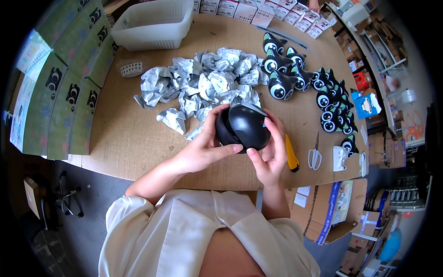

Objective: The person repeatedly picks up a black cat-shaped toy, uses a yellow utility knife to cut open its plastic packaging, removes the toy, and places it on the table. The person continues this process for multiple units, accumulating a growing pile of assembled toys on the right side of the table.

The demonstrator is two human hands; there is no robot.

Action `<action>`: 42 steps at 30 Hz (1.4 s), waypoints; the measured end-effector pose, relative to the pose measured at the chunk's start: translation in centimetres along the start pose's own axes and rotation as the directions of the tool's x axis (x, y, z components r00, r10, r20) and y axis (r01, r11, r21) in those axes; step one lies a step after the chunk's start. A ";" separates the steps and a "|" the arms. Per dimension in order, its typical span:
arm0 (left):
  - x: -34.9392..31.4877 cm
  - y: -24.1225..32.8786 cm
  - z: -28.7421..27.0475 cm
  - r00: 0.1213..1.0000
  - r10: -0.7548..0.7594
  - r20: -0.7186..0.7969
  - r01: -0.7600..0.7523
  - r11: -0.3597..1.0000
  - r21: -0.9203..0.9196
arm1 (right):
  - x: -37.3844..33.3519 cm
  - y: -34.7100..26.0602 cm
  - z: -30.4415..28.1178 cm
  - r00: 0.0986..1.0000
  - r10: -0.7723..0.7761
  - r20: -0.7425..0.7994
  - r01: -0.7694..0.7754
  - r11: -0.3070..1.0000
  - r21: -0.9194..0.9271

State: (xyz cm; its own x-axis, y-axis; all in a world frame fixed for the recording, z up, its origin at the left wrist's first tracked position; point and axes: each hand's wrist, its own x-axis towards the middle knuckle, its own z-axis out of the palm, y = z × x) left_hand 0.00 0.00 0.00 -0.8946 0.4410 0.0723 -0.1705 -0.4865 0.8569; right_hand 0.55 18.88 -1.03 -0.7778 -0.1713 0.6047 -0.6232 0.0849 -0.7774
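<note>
Over the front of the table I hold a glossy black rounded shell point(249, 127) between both hands. A dark gap runs down its left side, between a narrower part and the large dome. My left hand point(207, 145) grips the left part, thumb along the lower edge. On the other side my right hand point(272, 154) curls its fingers round the dome, thumb underneath. A grey-green pointed piece shows at the shell's top right. Just beyond lie crumpled silver-grey wrappings point(214, 85); what they contain, if anything, is hidden. Black big-eyed cat figures point(281, 87) sit at the back right.
A yellow utility knife point(291, 154), scissors point(315, 158) and a white tape dispenser point(340, 158) lie right of my hands. Smaller cat figures point(328, 121) line the right edge. Green boxes point(57, 106) are stacked left; a translucent basket point(152, 27) stands behind. An open carton point(318, 212) is below.
</note>
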 end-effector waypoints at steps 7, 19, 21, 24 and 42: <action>0.2 -0.6 -0.2 0.998 0.033 0.044 -0.035 0.999 0.033 | 0.3 -0.3 -0.1 1.000 0.012 0.006 -0.012 0.999 -0.041; -0.2 -0.4 0.5 0.992 -0.088 -0.091 0.072 0.983 -0.170 | 0.0 0.4 1.0 0.990 -0.119 0.075 0.134 0.961 -0.242; -0.1 -0.8 0.6 0.985 -0.113 -0.134 0.080 0.971 -0.226 | -0.1 0.7 1.2 0.988 -0.122 0.093 0.144 0.948 -0.284; 0.2 -1.3 0.7 0.979 -0.090 -0.181 0.044 0.970 -0.241 | -0.1 0.7 1.5 0.987 -0.131 0.091 0.153 0.942 -0.299; 0.3 -1.6 0.3 0.981 -0.086 -0.174 0.050 0.978 -0.204 | 0.2 -0.6 1.7 0.990 -0.120 0.073 0.140 0.900 -0.413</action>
State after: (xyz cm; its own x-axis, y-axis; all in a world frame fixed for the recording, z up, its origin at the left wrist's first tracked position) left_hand 0.10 1.19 -1.18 -0.9347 0.3433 -0.0918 -0.2956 -0.6078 0.7370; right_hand 0.93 17.14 -0.72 -0.6892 -0.2516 0.6795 -0.7033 0.4579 -0.5438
